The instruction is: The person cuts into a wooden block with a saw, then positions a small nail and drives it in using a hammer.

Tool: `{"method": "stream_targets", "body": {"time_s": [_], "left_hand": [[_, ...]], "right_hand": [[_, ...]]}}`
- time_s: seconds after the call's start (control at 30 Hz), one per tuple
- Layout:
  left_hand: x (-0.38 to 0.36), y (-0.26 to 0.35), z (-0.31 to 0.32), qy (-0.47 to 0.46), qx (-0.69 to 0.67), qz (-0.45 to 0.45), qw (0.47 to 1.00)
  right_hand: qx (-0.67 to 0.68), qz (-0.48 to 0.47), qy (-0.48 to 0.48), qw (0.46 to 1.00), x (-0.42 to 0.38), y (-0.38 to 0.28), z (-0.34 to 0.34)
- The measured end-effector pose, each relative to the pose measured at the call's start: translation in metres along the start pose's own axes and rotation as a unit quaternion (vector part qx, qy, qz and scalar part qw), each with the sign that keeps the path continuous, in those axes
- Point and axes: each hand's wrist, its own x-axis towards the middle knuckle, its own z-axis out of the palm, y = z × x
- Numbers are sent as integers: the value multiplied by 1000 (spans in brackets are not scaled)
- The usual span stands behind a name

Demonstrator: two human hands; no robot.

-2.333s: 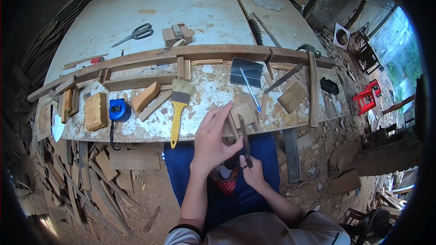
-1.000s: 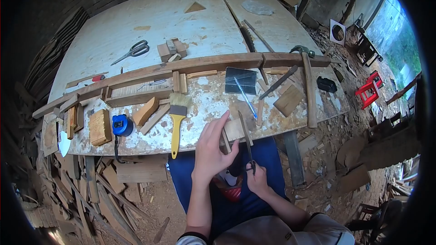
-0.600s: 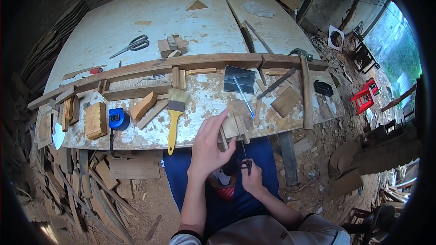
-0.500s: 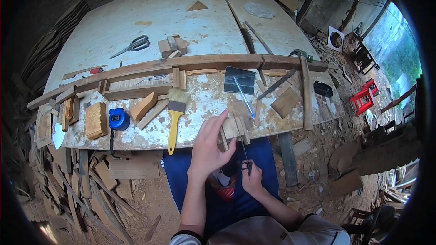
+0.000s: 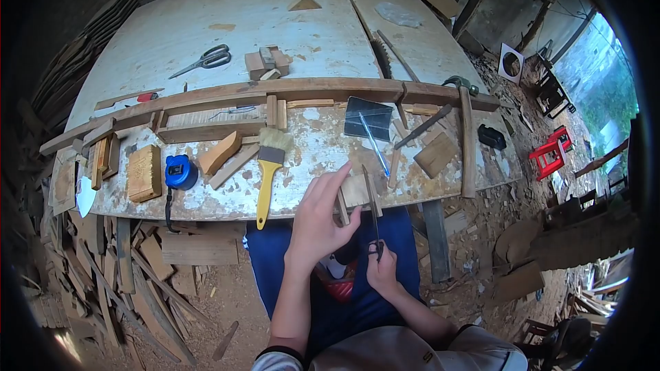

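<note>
At the front edge of the workbench point(image 5: 309, 203), my left hand point(image 5: 317, 218) grips a small wooden block point(image 5: 355, 192) between thumb and fingers. The block has thin upright side strips and overhangs the edge a little. My right hand point(image 5: 382, 271) is closed round the black handle of a narrow hand saw point(image 5: 372, 196). Its long thin blade points away from me and lies against the right part of the block; the teeth are too small to make out. A yellow-handled paintbrush point(image 5: 265, 189) lies left of my left hand. Beyond the block rests a blue-and-clear pen point(image 5: 375, 144).
A long wooden beam point(image 5: 275, 89) crosses the bench. Scissors point(image 5: 203, 60) and stacked blocks lie behind it. Nearer are a blue tape measure point(image 5: 180, 173), wood offcuts, a dark square plate point(image 5: 364, 118) and a hammer point(image 5: 467, 137). A saw blade point(image 5: 380, 58) protrudes through the bench top.
The saw blade has moved forward past the block, showing more of its length beyond it. My left hand keeps its hold on the block. The view has shifted slightly.
</note>
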Motion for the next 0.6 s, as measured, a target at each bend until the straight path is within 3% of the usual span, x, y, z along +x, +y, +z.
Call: {"method": "stream_targets", "body": {"time_s": [0.6], "left_hand": [[0, 0, 0, -6, -3, -5, 1000]], "right_hand": [[4, -2, -6, 1000, 0, -3, -5]]}}
